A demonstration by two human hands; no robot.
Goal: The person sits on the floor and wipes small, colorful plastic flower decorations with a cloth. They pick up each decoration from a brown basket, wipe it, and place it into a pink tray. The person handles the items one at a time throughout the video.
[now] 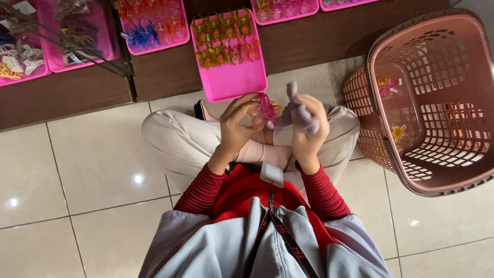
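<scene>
The person sits cross-legged on the pale glossy tiled floor (77, 170), red ribbed sleeves showing above both wrists; the left hand (234, 128) is raised over the lap with its grip closed narrowly on a translucent pink flower-shaped plastic hair clip (265, 110), fingers curled round its left side; the right hand (309, 128) sits just beside it, its grip wrapped round a soft mauve cloth (298, 110) whose upper end sticks up above the fingers and whose lower part touches the clip — the two hands meet at the clip, in front of the person's chest and above the crossed legs.

Ahead of the knees stands a dark brown wooden shelf (309, 41) carrying several bright pink plastic trays; the nearest pink rectangular tray (231, 77) juts over the shelf edge and holds rows of orange, green and yellow clips at its far end, its near half bare; the tray to its left (154, 46) holds blue and red clips.

On the person's right, on the floor, rests a dusty-pink perforated plastic basket (463, 175), tilted toward the camera — a few small clips lie inside it, one orange and one pink-orange; it is near the right knee.
</scene>
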